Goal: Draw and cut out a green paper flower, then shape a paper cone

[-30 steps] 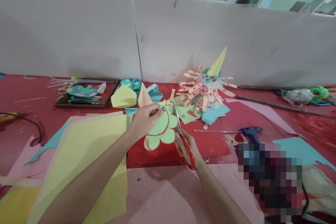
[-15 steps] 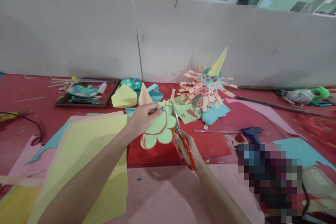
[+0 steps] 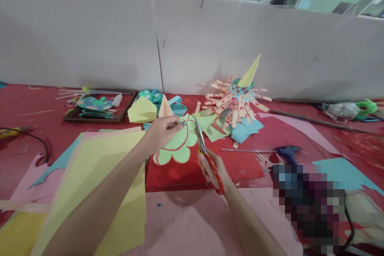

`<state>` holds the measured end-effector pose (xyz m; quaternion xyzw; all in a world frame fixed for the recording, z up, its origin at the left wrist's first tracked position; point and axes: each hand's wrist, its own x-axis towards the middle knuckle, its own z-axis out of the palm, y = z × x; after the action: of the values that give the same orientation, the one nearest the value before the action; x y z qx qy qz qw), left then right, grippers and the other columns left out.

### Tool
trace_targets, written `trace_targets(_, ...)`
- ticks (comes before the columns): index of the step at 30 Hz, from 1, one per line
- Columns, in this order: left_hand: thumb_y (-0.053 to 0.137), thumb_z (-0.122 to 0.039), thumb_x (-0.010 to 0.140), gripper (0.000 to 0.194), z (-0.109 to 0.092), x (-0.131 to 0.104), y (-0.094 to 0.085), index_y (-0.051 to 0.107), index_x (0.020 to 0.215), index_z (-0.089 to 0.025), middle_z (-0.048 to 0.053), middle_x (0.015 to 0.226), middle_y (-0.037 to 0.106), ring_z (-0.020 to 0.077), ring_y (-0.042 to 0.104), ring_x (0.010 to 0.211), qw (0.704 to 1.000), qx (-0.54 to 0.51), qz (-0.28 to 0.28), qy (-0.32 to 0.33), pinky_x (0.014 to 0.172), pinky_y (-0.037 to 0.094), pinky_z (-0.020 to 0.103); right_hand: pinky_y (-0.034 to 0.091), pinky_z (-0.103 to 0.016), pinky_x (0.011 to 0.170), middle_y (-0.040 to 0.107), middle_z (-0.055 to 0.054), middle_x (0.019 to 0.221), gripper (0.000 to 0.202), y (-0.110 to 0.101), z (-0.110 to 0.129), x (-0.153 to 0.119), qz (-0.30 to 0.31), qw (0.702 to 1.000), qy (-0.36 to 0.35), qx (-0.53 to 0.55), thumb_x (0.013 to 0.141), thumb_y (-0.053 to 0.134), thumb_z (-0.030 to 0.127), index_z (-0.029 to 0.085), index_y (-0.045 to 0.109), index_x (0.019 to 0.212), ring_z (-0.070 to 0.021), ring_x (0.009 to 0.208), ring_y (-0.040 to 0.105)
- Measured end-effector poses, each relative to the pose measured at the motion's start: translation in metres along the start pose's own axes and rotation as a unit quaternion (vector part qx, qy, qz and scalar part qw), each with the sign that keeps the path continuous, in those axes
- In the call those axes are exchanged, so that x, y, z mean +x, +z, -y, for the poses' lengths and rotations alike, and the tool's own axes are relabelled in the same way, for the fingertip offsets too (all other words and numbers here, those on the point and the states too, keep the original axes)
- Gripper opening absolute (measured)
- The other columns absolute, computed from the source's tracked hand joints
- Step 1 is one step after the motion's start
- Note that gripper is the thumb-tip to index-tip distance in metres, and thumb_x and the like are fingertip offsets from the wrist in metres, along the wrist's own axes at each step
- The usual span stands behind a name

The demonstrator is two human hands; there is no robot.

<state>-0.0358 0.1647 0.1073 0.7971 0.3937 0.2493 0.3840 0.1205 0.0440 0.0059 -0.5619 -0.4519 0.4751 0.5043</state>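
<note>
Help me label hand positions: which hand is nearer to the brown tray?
Left. The left hand, pinching the green paper, is right of the brown tray; the right hand, holding the scissors, is farther right and lower in view.

Red-handled scissors (image 3: 212, 165) slant beside scalloped green paper (image 3: 179, 144).

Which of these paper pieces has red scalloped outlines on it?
The green one held in the left hand, beside the scissors; the yellow sheet and right-side blue sheet show no red outlines.

Bottle (image 3: 117, 100) in tray (image 3: 93, 120), left; glue gun (image 3: 288, 153) right; scissors (image 3: 201, 144) between.
</note>
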Motion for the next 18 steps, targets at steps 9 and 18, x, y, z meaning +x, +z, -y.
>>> trace_targets(9,0.048,-0.035,0.078,0.025,0.001,-0.001,-0.009,0.042,0.061,-0.018,-0.005,0.055,0.03,0.007,0.026,0.049,1.0,0.002,0.009,-0.004,0.047,0.022,0.021,0.025,-0.02,0.036,0.031,0.01,0.049,0.039,0.002,0.008,-0.004,0.015,0.999,0.011,-0.028,0.081,0.052,0.057,0.021,0.041,0.074,-0.0051,0.038,0.027)
trace_targets(18,0.049,-0.039,0.078,0.026,0.002,-0.002,-0.016,0.05,0.064,-0.018,-0.004,0.056,0.038,0.0073,0.031,0.049,0.999,0.024,0.016,-0.015,0.047,0.024,0.021,0.025,-0.02,0.037,0.032,0.009,0.049,0.037,-0.001,0.0,-0.001,0.02,0.999,0.003,-0.041,0.079,0.057,0.053,0.021,0.042,0.07,-0.0057,0.039,0.029)
